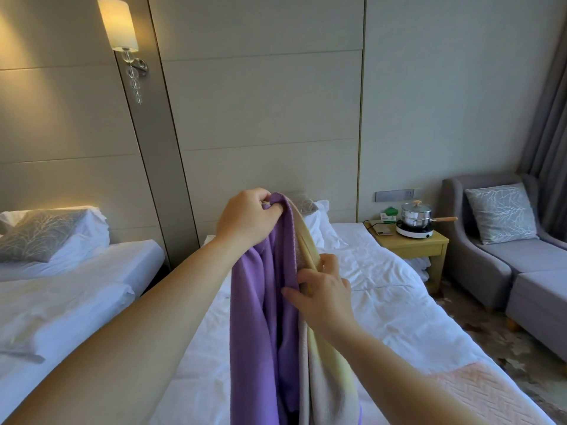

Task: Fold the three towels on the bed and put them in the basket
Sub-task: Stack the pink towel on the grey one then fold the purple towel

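A purple towel with a pale yellow and grey side hangs in the air above the white bed. My left hand grips its top corner, raised high. My right hand is lower, its fingers pinching the towel's edge where purple meets yellow. The towel's lower end runs out of the frame's bottom. A pink textured towel lies flat on the bed at the lower right. No basket is in view.
A second white bed with a grey patterned pillow stands to the left. A wooden nightstand carries a steel pot on a small hotplate. A grey armchair and footstool fill the right side.
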### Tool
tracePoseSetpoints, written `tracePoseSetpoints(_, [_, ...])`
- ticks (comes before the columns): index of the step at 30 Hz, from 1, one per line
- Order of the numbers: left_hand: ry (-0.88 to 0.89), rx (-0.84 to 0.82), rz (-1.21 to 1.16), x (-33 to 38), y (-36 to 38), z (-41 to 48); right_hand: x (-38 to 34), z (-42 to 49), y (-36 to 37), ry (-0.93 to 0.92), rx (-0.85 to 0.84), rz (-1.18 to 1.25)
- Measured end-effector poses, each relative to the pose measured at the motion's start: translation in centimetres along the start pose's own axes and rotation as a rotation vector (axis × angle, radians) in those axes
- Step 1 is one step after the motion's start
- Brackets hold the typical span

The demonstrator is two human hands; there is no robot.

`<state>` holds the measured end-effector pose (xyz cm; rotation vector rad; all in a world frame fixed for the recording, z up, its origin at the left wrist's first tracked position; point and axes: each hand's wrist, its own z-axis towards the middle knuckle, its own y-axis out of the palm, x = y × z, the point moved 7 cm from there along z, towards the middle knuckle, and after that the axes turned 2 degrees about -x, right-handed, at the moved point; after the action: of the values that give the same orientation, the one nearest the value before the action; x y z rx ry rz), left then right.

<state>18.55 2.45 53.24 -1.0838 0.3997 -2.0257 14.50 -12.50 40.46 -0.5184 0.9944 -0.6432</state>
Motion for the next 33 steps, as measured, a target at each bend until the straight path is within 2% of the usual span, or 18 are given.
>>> tracePoseSetpoints(2, [-0.05,0.014,0.035,-2.1,-0.9,0.2,0.3,0.1,-0.2,-0.01,-0.096,0.057])
tracePoseSetpoints(5, [-0.102,0.012,0.048,-4.5,-1.3,-0.2,0.1,0.0,-1.0,0.004,-0.368,0.348])
tracePoseSetpoints(7, [-0.104,0.022,0.038,-4.8,-0.9,-0.4,0.0,-0.6,-1.3,0.011,-0.516,0.379])
tracePoseSetpoints(10, [-0.119,0.044,0.003,-4.5,-0.8,-0.2,0.8,-1.6,-0.8,0.044,-0.635,0.364])
tracePoseSetpoints(17, [-0.191,0.184,-0.06,-6.4,-2.8,0.3,3.5,-3.6,-0.2,0.115,-0.7,0.422])
tracePoseSetpoints(19, [-0.23,0.2,-0.067,-7.9,-3.2,0.2,3.9,-3.7,-0.8,0.162,-0.605,0.554])
tracePoseSetpoints(21, [-0.285,0.179,-0.069,-9.5,-3.1,-0.1,4.6,-2.5,-2.1,0.192,-0.414,0.698])
tracePoseSetpoints(22, [-0.313,0.129,-0.063,-10.1,-2.8,-0.4,4.7,-1.8,-2.7,0.182,-0.334,0.733])
tracePoseSetpoints(24, [-0.349,-0.08,-0.064,-10.8,-0.9,-1.2,3.8,-0.6,-3.4,0.123,-0.287,0.751])
tracePoseSetpoints(27, [-0.246,-0.48,-0.077,-9.2,2.7,-4.0,1.9,0.8,-3.4,0.023,-0.352,0.613])
tracePoseSetpoints(30, [-0.105,-0.845,-0.271,-5.3,6.0,-7.6,-0.2,1.8,-3.1,-0.05,-0.486,0.475])
tracePoseSetpoints(31, [-0.083,-0.94,-0.333,-4.3,7.0,-8.7,-0.9,1.9,-3.1,-0.06,-0.534,0.467])
tracePoseSetpoints(33, [-0.043,-1.013,-0.33,-3.1,8.1,-9.9,-1.6,2.1,-3.2,-0.085,-0.592,0.442])
